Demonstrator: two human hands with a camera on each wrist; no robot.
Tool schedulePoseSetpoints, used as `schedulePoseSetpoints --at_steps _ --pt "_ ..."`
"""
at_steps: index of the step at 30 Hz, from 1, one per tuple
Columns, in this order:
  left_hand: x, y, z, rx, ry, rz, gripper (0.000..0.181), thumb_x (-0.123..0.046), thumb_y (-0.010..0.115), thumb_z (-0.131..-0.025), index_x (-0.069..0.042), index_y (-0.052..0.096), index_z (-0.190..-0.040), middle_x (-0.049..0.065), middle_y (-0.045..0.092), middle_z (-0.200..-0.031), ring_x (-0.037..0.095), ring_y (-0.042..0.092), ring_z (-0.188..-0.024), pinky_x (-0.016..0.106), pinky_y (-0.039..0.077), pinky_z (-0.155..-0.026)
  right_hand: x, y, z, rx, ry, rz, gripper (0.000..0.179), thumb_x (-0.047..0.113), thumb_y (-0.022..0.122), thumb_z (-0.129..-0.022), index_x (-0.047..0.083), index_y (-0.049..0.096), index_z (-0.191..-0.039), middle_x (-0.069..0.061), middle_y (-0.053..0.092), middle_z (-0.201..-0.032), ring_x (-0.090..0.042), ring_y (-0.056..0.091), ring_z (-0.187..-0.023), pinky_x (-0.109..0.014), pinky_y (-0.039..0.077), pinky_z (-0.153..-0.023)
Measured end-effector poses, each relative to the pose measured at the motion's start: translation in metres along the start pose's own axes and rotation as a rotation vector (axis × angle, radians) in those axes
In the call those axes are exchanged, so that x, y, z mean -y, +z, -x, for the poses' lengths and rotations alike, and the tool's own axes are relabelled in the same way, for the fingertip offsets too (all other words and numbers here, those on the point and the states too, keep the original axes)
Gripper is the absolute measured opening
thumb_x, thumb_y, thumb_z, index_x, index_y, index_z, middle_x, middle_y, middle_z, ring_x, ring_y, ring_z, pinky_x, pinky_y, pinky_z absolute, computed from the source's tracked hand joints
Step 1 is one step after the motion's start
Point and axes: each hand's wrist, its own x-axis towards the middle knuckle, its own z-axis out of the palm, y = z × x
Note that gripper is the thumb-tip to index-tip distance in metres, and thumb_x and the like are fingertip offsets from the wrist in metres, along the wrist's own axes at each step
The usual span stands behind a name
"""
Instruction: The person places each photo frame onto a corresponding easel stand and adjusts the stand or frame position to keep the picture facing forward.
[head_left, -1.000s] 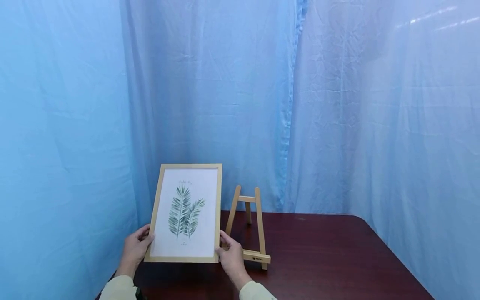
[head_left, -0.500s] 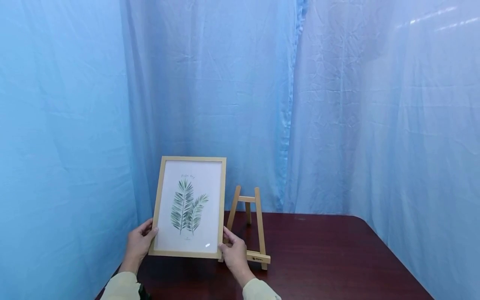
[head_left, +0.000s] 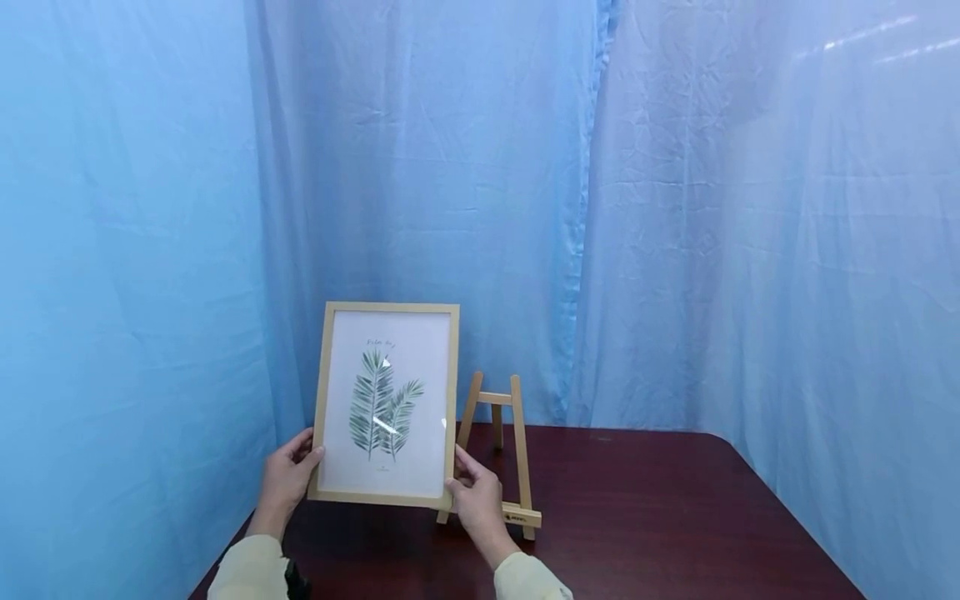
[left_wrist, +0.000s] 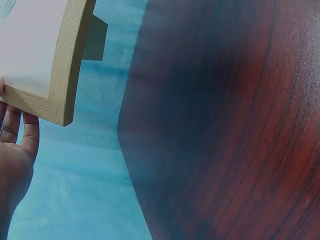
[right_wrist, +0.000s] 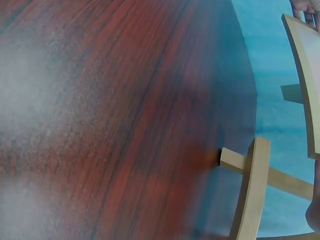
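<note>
A picture frame (head_left: pixel 390 327) with a pale wooden border and a print of two green palm leaves is held up off the table, facing the head camera. My left hand (head_left: pixel 285 483) grips its lower left edge, thumb on the front and fingers behind. On the lower right edge, my right hand (head_left: pixel 478 502) pinches it the same way. Just behind and right of it stands a small wooden easel (head_left: pixel 521 446), its left leg partly hidden by the frame and my right hand. The left wrist view shows a support flap (left_wrist: pixel 95 41) sticking out from the frame's back.
The dark red wooden table (head_left: pixel 645 508) has a rounded far right corner. Blue curtains (head_left: pixel 465 183) hang behind it and on both sides. In the right wrist view, the easel's lower ledge (right_wrist: pixel 251 192) lies close to the frame's bottom edge.
Both hands have raised the picture frame and shifted it slightly right, closer to the easel. More of the easel's left side is covered now. The easel has not moved.
</note>
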Motion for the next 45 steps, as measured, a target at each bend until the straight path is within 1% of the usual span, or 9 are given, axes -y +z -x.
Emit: schedulePoseSetpoints --at_steps 4,9,17,24,26,31,35,38,45 --pt "-0.004 0.001 -0.001 0.024 -0.012 0.022 0.045 -0.005 0.058 -0.100 0.008 0.048 -0.141 0.028 0.056 -0.131 0.029 0.052 -0.111 0.008 0.041 -0.074 0.002 -0.004 -0.001 -0.014 -0.022 0.023 0.053 -0.009 0.067 -0.087 0.005 0.059 -0.138 -0.016 0.066 -0.120 -0.022 0.067 -0.090 -0.025 0.055 -0.063" --pt "-0.009 0.005 -0.001 0.038 -0.019 0.033 0.045 -0.006 0.056 -0.100 0.007 0.047 -0.143 0.027 0.055 -0.132 0.030 0.052 -0.113 0.009 0.041 -0.075 0.002 -0.008 -0.003 -0.036 -0.058 0.068 0.053 -0.009 0.067 -0.086 0.005 0.061 -0.136 -0.016 0.067 -0.117 -0.024 0.067 -0.093 -0.025 0.056 -0.070" --pt "-0.018 0.014 -0.001 0.018 0.005 0.045 0.044 -0.003 0.058 -0.099 0.008 0.049 -0.141 0.028 0.057 -0.129 0.032 0.053 -0.112 0.016 0.044 -0.080 0.006 -0.017 -0.005 -0.050 -0.081 0.082 0.052 -0.009 0.067 -0.086 0.004 0.060 -0.136 -0.017 0.066 -0.115 -0.026 0.068 -0.095 -0.026 0.057 -0.069" --pt "-0.022 0.018 -0.001 0.032 -0.005 0.047 0.045 -0.004 0.057 -0.100 0.007 0.048 -0.142 0.028 0.056 -0.131 0.034 0.053 -0.114 0.041 0.046 -0.095 0.009 -0.023 -0.005 -0.050 -0.074 0.077 0.053 -0.008 0.066 -0.086 0.002 0.058 -0.138 -0.019 0.065 -0.118 -0.028 0.066 -0.097 -0.026 0.056 -0.070" --pt "-0.022 0.020 -0.001 0.028 -0.003 0.050 0.044 -0.004 0.057 -0.099 0.007 0.049 -0.141 0.028 0.057 -0.130 0.033 0.053 -0.113 0.038 0.048 -0.093 0.010 -0.025 -0.005 -0.050 -0.066 0.068 0.053 -0.008 0.066 -0.086 0.003 0.058 -0.138 -0.020 0.065 -0.119 -0.029 0.066 -0.098 -0.027 0.056 -0.070" --pt "-0.023 0.024 -0.003 0.023 0.007 0.067 0.042 -0.002 0.059 -0.098 0.006 0.052 -0.139 0.027 0.059 -0.128 0.031 0.055 -0.111 0.018 0.046 -0.081 0.010 -0.029 -0.005 -0.055 -0.052 0.060 0.054 -0.009 0.065 -0.087 0.005 0.058 -0.138 -0.019 0.064 -0.120 -0.029 0.066 -0.099 -0.026 0.056 -0.071" --pt "-0.025 0.027 -0.003 0.031 0.015 0.077 0.043 -0.001 0.059 -0.098 0.007 0.051 -0.139 0.027 0.058 -0.129 0.031 0.055 -0.111 0.011 0.043 -0.076 0.011 -0.033 -0.005 -0.056 -0.086 0.071 0.054 -0.010 0.065 -0.086 0.001 0.057 -0.138 -0.020 0.065 -0.118 -0.030 0.066 -0.097 -0.027 0.057 -0.072" --pt "-0.028 0.029 -0.003 0.038 0.022 0.074 0.044 -0.001 0.059 -0.097 0.008 0.051 -0.140 0.028 0.058 -0.130 0.032 0.055 -0.112 0.013 0.044 -0.078 0.012 -0.036 -0.005 -0.074 -0.099 0.094 0.053 -0.010 0.066 -0.085 0.000 0.058 -0.137 -0.020 0.066 -0.115 -0.029 0.066 -0.096 -0.027 0.057 -0.072" --pt "-0.032 0.034 -0.001 0.039 0.050 0.064 0.044 0.000 0.060 -0.096 0.010 0.051 -0.138 0.030 0.058 -0.128 0.035 0.056 -0.111 0.031 0.050 -0.088 0.013 -0.043 -0.005 -0.116 -0.084 0.138 0.053 -0.008 0.069 -0.084 0.003 0.061 -0.135 -0.018 0.068 -0.114 -0.028 0.068 -0.094 -0.028 0.057 -0.072"
